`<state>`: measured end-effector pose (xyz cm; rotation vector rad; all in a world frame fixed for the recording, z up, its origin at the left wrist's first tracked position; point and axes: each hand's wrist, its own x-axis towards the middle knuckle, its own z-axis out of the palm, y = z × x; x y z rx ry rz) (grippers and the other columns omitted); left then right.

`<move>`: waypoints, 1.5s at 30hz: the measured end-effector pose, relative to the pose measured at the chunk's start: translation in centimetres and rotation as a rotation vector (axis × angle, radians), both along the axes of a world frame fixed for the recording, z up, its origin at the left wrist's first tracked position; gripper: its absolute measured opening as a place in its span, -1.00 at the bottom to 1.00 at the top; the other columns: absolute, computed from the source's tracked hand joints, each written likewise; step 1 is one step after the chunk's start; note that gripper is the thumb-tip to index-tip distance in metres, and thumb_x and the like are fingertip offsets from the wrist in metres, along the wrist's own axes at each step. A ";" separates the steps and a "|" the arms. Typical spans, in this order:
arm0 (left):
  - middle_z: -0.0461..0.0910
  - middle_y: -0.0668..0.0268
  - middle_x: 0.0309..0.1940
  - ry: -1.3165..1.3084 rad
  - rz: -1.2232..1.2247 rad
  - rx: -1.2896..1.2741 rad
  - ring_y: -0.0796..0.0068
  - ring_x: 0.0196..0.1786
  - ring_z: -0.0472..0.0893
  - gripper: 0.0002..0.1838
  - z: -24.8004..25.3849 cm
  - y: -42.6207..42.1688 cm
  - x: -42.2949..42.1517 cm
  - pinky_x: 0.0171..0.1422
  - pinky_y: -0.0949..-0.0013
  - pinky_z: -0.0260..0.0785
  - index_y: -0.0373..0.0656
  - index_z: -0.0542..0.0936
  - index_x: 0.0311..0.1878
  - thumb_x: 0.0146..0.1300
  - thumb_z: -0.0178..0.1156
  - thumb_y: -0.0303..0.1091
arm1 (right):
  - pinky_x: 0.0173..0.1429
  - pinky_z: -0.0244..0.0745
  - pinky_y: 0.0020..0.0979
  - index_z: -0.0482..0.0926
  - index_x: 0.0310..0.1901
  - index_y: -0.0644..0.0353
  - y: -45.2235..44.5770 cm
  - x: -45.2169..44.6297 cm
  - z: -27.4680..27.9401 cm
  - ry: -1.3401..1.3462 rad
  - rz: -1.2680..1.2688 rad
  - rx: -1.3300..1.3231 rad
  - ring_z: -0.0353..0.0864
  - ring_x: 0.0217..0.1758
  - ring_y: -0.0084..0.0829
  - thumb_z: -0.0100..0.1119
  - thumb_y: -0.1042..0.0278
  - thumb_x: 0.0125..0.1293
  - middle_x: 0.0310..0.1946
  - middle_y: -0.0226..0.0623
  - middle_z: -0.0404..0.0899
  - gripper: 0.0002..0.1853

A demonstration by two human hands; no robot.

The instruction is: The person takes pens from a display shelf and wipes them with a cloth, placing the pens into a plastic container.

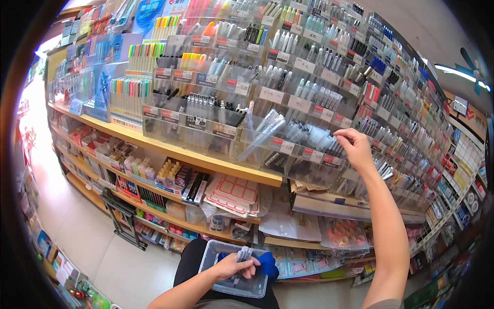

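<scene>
My left hand (235,267) is closed around a small bundle of pens (244,254) with pale, clear-looking barrels. It is over a clear plastic bin (207,256) resting on my lap, and a blue cloth (267,263) lies in the bin beside the hand. My right hand (354,146) is raised to the pen rack (226,140), its thumb and fingers pinched at the edge of a compartment of pens in clear wrapping (320,136). What those fingertips grip, if anything, is too small to make out.
Tiered clear compartments with price labels rise ahead. Coloured markers (131,95) stand at the left. A wooden ledge (206,157) juts out below the rack, above shelves of boxed goods. A black folding stand (123,219) is on the floor at left, and more goods line the left edge.
</scene>
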<state>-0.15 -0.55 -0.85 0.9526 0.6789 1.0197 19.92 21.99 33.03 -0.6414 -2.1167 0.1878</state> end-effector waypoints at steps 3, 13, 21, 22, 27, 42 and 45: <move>0.55 0.33 -0.39 0.007 -0.006 0.006 0.60 -0.38 0.55 -0.68 0.0 -0.1 -0.1 -0.25 0.54 0.41 -0.29 0.47 -0.03 0.32 0.02 -0.22 | -0.17 0.37 -0.56 0.58 -0.24 0.32 0.5 0.1 0.1 -0.052 0.010 -0.106 0.48 -0.31 -0.62 0.09 0.49 0.21 -0.38 -0.38 0.58 -0.86; 0.55 0.33 -0.40 -0.001 -0.020 -0.010 0.60 -0.38 0.55 -0.69 0.2 0.0 -0.1 -0.26 0.54 0.41 -0.29 0.47 -0.04 0.32 0.03 -0.22 | -0.21 0.31 -0.60 0.53 -0.26 0.31 0.8 0.0 0.0 0.005 0.084 -0.240 0.40 -0.34 -0.70 0.09 0.46 0.23 -0.43 -0.50 0.51 -0.89; 0.55 0.33 -0.41 0.021 -0.029 -0.021 0.60 -0.39 0.54 -0.69 0.4 0.1 0.1 -0.27 0.53 0.41 -0.29 0.47 -0.05 0.32 0.03 -0.23 | -0.24 0.29 -0.57 0.50 -0.26 0.32 1.3 0.1 -0.2 -0.056 0.038 -0.218 0.34 -0.35 -0.69 0.07 0.43 0.24 -0.44 -0.50 0.48 -0.87; 0.55 0.33 -0.41 0.023 -0.030 -0.018 0.60 -0.39 0.55 -0.69 0.3 0.2 0.1 -0.27 0.53 0.41 -0.29 0.48 -0.05 0.32 0.03 -0.23 | -0.22 0.30 -0.55 0.48 -0.26 0.30 1.0 0.0 -0.1 -0.072 0.036 -0.228 0.35 -0.32 -0.68 0.07 0.42 0.24 -0.42 -0.49 0.47 -0.87; 0.55 0.33 -0.41 0.025 -0.030 -0.015 0.59 -0.39 0.55 -0.69 0.2 0.1 0.1 -0.26 0.53 0.41 -0.29 0.48 -0.05 0.32 0.03 -0.23 | -0.19 0.32 -0.55 0.46 -0.25 0.28 1.2 -0.2 -0.7 0.005 0.097 -0.221 0.38 -0.30 -0.66 0.10 0.38 0.23 -0.40 -0.46 0.48 -0.85; 0.56 0.30 -0.41 0.017 -0.008 -0.038 0.56 -0.40 0.56 -0.68 0.1 0.0 0.0 -0.27 0.52 0.42 -0.30 0.48 -0.05 0.31 0.04 -0.22 | -0.15 0.44 -0.34 0.61 -0.29 0.23 2.6 2.6 0.9 -0.203 -0.401 0.037 0.60 -0.27 -0.23 0.05 0.52 0.12 -0.38 -0.14 0.62 -0.84; 0.56 0.30 -0.41 0.004 -0.021 -0.045 0.56 -0.39 0.56 -0.68 -0.3 0.3 0.0 -0.27 0.52 0.42 -0.30 0.48 -0.05 0.31 0.04 -0.22 | -0.14 0.44 -0.34 0.60 -0.26 0.26 2.4 2.9 0.8 -0.266 -0.359 0.001 0.59 -0.27 -0.20 0.08 0.60 0.06 -0.38 -0.12 0.61 -0.81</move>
